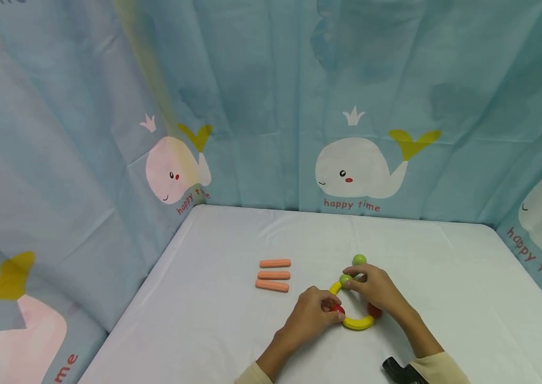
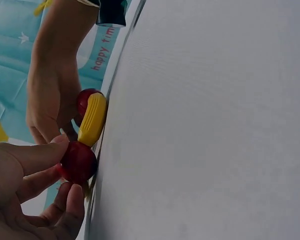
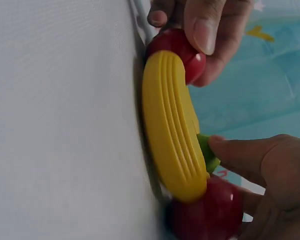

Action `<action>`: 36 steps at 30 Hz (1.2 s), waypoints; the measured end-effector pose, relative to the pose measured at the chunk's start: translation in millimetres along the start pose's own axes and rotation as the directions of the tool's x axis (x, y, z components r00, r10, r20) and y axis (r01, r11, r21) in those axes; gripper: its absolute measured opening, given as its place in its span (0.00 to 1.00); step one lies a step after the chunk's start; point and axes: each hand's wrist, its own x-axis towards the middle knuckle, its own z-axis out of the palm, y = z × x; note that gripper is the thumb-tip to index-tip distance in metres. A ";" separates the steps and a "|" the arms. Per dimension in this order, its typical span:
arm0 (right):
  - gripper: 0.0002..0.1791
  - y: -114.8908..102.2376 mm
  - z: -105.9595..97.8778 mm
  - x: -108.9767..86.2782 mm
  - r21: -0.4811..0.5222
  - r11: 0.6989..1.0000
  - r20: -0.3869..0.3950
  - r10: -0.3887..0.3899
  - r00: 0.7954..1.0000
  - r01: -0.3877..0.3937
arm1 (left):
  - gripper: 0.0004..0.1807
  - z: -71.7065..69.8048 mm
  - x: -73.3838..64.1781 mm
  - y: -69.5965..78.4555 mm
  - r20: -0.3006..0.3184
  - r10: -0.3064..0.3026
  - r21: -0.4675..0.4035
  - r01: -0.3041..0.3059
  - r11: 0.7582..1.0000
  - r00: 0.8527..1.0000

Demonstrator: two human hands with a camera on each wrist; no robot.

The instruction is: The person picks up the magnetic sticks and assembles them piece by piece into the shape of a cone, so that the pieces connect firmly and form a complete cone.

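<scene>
The left hand (image 1: 313,314) is pinching a red ball (image 1: 336,309) between thumb and fingers (image 2: 37,156) at one end of the yellow arc (image 1: 358,322), which is lying on the white bench (image 1: 232,330) just in front of the person. The right hand (image 1: 377,289) is pinching a green ball (image 1: 345,279) at the arc's far end, fingers narrow around it. A second red ball (image 1: 374,310) is sitting under the right palm, touching the arc's other side, and another green ball (image 1: 359,260) is lying just beyond the right fingers.

What could go wrong, as I judge it: the balls are round and smooth, so either pinch may be slipping, and a freed ball would be rolling across the bench, possibly toward the edge. Both hands are crowding the arc, so a nudge from the right palm may be knocking the loose red ball away or turning the arc. The loose green ball is close enough to the fingers to be bumped.

The arc is lying between the two hands, its ribbed back (image 3: 172,125) facing the right wrist view. Three orange sticks (image 1: 273,275) are lying in a row to the left, apart from the hands.
</scene>
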 end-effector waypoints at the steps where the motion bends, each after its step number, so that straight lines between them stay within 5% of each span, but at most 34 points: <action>1: 0.16 0.8 -0.6 -0.7 0.006 1.000 0.001 0.013 1.000 -0.013 | 0.13 -1.1 -0.5 0.5 -0.001 -0.009 0.000 0.009 1.000 1.000; 15: 0.18 11.7 -16.9 -16.5 -0.016 0.998 0.020 0.066 0.998 -0.066 | 0.13 -13.3 11.2 -10.1 -0.071 -0.052 0.012 0.053 0.999 0.996; 36: 0.22 19.2 -29.5 -39.4 0.084 0.975 0.065 0.200 0.978 -0.205 | 0.13 -17.2 57.3 -10.5 0.022 -0.087 0.003 0.087 0.996 0.996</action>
